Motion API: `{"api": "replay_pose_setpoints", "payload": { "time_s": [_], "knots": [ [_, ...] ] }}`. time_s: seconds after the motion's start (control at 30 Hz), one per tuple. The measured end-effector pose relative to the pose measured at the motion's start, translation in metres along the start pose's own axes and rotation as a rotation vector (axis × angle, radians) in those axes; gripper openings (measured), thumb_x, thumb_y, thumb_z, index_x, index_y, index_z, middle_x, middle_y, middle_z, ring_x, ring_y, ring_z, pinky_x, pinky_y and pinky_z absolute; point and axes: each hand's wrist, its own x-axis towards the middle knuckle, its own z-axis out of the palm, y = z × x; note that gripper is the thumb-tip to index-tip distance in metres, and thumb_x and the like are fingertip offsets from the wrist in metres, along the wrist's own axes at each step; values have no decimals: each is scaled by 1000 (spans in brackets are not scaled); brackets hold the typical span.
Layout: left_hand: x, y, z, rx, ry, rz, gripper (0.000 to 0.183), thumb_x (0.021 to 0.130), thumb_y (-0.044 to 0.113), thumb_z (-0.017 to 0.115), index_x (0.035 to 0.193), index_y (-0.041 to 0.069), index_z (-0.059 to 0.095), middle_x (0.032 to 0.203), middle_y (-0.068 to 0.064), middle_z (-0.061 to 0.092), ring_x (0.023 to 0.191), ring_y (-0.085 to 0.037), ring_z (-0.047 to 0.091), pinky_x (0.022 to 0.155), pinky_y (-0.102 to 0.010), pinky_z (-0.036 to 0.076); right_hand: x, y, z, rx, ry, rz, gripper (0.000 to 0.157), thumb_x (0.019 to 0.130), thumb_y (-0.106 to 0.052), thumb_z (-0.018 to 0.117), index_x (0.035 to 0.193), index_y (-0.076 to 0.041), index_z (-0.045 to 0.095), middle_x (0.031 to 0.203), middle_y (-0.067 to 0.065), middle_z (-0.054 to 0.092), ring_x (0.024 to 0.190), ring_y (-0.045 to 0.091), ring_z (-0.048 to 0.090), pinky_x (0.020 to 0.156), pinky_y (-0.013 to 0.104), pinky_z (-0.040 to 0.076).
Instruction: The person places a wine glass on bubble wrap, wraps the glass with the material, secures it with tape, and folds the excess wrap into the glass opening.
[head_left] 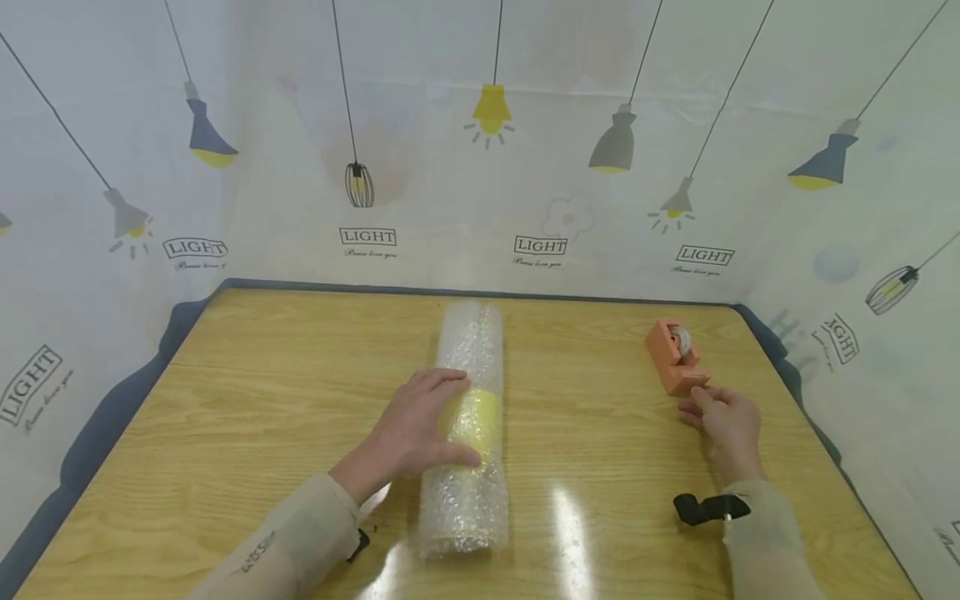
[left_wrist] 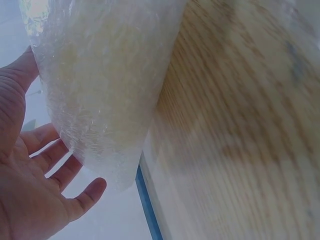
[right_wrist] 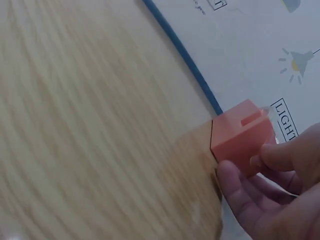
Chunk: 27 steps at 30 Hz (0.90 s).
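Note:
A long bundle in clear bubble wrap (head_left: pixel 468 508) lies lengthwise on the table, with a yellow thing (head_left: pixel 486 417) showing through its middle. My left hand (head_left: pixel 416 425) rests on its left side, thumb and fingers spread. In the left wrist view, the fingers of that hand (left_wrist: pixel 37 180) look fairly straight against the bubble wrap (left_wrist: pixel 105 90). To the right stands an orange tape dispenser (head_left: pixel 667 354) holding a roll of tape (head_left: pixel 681 342). At its front end my right hand (head_left: pixel 727 425) pinches the tape's end; the clear strip itself is hard to make out.
The wood-grain table (head_left: pixel 300 333) has a dark blue edge at the back. A white curtain (head_left: pixel 435 183) printed with lamps encloses the back and sides. A black strap (head_left: pixel 712 508) is around the right wrist.

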Motion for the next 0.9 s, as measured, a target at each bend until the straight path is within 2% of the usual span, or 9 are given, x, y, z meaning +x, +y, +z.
{"api": "replay_pose_setpoints", "payload": {
  "time_s": [0.1, 0.17, 0.33, 0.43, 0.5, 0.63, 0.77, 0.83, 0.9],
  "knots": [
    [0, 0, 0, -4, 0, -1, 103, 66, 54, 93, 147, 5, 53, 155, -7, 49, 144, -32, 42, 118, -56, 35, 6, 5, -3, -113, 11, -60, 23, 107, -12, 54, 111, 11, 56, 97, 9, 68, 66, 5, 71, 67, 24, 62],
    [0, -1, 0, -6, 1, -1, 102, 66, 54, 93, 147, 5, 54, 155, -7, 49, 144, -32, 42, 118, -57, 35, 10, 7, -6, -198, 11, -109, 24, 107, -14, 53, 112, 10, 57, 87, 9, 72, 64, 6, 71, 65, 24, 62],
    [0, -2, 1, -2, 1, 1, 103, 67, 55, 92, 147, 5, 53, 155, -7, 49, 144, -32, 41, 118, -57, 35, 15, 8, -12, -363, -16, -214, 26, 109, -15, 50, 112, 9, 60, 102, 27, 73, 63, 7, 72, 62, 23, 61],
    [0, -2, 1, -3, 2, 6, 103, 67, 56, 92, 148, 5, 53, 155, -8, 49, 144, -32, 41, 118, -57, 36, 19, 8, -15, -443, -21, -246, 23, 108, -12, 50, 108, 8, 61, 91, 23, 76, 60, 6, 72, 60, 20, 59],
    [0, -2, 1, -2, 2, 9, 103, 67, 56, 92, 147, 5, 53, 155, -8, 49, 144, -33, 42, 118, -57, 36, 21, 10, -18, -475, -28, -248, 22, 108, -11, 50, 107, 8, 61, 78, 17, 76, 59, 6, 71, 57, 18, 57],
    [-1, -2, 1, -3, 0, 15, 103, 67, 56, 91, 148, 4, 53, 155, -8, 49, 144, -33, 42, 118, -58, 36, 22, 15, -24, -493, -50, -212, 25, 108, -12, 49, 110, 9, 63, 75, 12, 76, 59, 7, 71, 56, 22, 58],
    [0, -2, 1, 1, 3, 22, 104, 67, 57, 91, 148, 4, 53, 155, -9, 49, 143, -33, 42, 117, -59, 36, 20, 10, -30, -591, -72, -220, 31, 107, -18, 52, 114, 10, 64, 72, 11, 75, 57, 9, 71, 57, 16, 53],
    [0, -3, 1, 2, 2, 20, 104, 67, 57, 91, 148, 4, 53, 155, -9, 49, 144, -33, 42, 117, -59, 36, 17, 4, -31, -651, -87, -220, 33, 106, -19, 53, 114, 11, 64, 71, 10, 75, 58, 9, 71, 60, 15, 50],
    [0, -3, 1, 2, 2, 18, 104, 67, 57, 91, 147, 4, 53, 155, -9, 49, 143, -33, 42, 117, -59, 36, 13, -3, -31, -690, -109, -207, 34, 105, -20, 51, 114, 11, 63, 73, 10, 76, 59, 11, 72, 71, 22, 52]
  ]
}}
